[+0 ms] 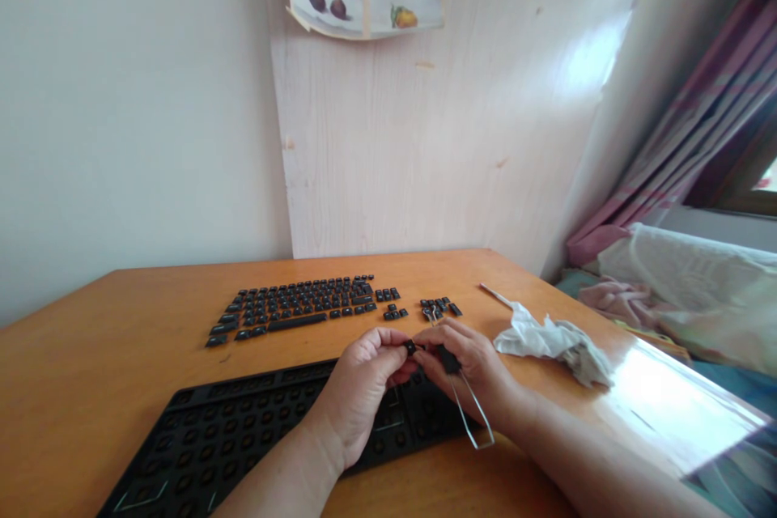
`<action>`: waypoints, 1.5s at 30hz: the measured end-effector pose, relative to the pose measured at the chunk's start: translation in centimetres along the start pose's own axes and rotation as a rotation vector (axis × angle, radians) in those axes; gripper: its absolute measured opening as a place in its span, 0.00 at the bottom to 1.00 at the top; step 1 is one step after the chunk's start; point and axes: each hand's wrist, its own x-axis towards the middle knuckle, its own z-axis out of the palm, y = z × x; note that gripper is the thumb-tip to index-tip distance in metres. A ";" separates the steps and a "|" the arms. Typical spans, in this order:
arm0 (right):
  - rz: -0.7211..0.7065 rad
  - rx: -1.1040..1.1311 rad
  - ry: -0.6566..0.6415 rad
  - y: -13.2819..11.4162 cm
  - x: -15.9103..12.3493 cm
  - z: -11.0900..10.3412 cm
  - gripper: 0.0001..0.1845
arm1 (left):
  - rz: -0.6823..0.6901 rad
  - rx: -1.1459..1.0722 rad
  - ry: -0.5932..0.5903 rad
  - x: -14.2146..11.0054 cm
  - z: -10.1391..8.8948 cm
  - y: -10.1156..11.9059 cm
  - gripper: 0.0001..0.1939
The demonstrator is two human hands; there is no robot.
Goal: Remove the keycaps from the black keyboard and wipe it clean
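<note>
A small black keycap [409,346] is pinched in the fingertips of my left hand [364,380], over the keyboard. My right hand [470,360] is closed around a wire keycap puller [449,360] with a black handle. Its wire loop sticks out toward me below the palm. The right fingertips meet the keycap; whether they also grip it I cannot tell. Under both hands lies the black keyboard base [243,429], its key sockets bare. My hands and forearms hide part of it.
Rows of loose keycaps [303,299] lie in keyboard layout behind the base, with a smaller group [443,306] to their right. A crumpled white cloth [546,340] and a thin stick [496,295] lie on the right of the wooden table [151,324].
</note>
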 end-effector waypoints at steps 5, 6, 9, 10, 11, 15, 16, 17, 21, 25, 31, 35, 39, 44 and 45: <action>-0.004 -0.027 0.012 -0.1 -0.1 0.1 0.07 | -0.007 -0.013 0.046 -0.1 0.1 0.0 0.09; -0.007 -0.044 0.008 -0.2 -0.1 0.1 0.07 | -0.006 -0.017 0.057 -0.1 0.2 0.0 0.09; -0.011 -0.097 0.003 -0.4 0.0 0.2 0.09 | 0.000 -0.013 0.067 -0.1 0.2 -0.1 0.09; -0.011 -0.109 0.008 -0.4 0.0 0.2 0.09 | 0.000 -0.008 0.061 -0.1 0.1 -0.1 0.09; -0.012 -0.117 0.011 -0.4 0.0 0.3 0.09 | -0.001 -0.004 0.053 0.0 0.1 -0.2 0.09; -0.003 -0.137 0.016 -0.3 0.0 0.3 0.09 | -0.002 0.005 0.053 0.0 0.0 -0.3 0.10; 0.001 -0.142 0.018 -0.3 0.0 0.3 0.09 | -0.002 0.007 0.057 0.0 0.0 -0.3 0.10; 0.004 -0.148 0.019 -0.3 0.0 0.3 0.09 | -0.003 0.009 0.059 0.0 0.0 -0.2 0.10; 0.007 -0.162 0.006 -0.5 0.2 0.1 0.08 | -0.005 0.035 0.055 0.0 0.1 -0.1 0.09; 0.000 -0.179 -0.020 -0.6 0.4 -0.2 0.08 | -0.012 0.050 0.014 -0.2 0.2 0.3 0.10; 0.064 -0.237 0.020 1.0 1.6 -3.1 0.07 | 0.085 0.198 0.075 -0.2 0.1 0.6 0.13; 0.142 -0.288 -0.003 4.4 2.8 -5.6 0.09 | 0.185 0.339 0.132 0.2 -0.4 0.7 0.13; 0.150 -0.335 -0.116 8.2 3.5 -6.4 0.10 | 0.213 0.368 0.162 0.3 -0.7 1.0 0.13; 0.202 -0.427 -0.315 10.8 3.3 -5.6 0.09 | 0.203 0.380 0.187 0.2 -0.5 1.2 0.12; 0.202 -0.442 -0.336 10.9 3.2 -5.4 0.10 | 0.200 0.383 0.189 0.2 -0.5 1.2 0.12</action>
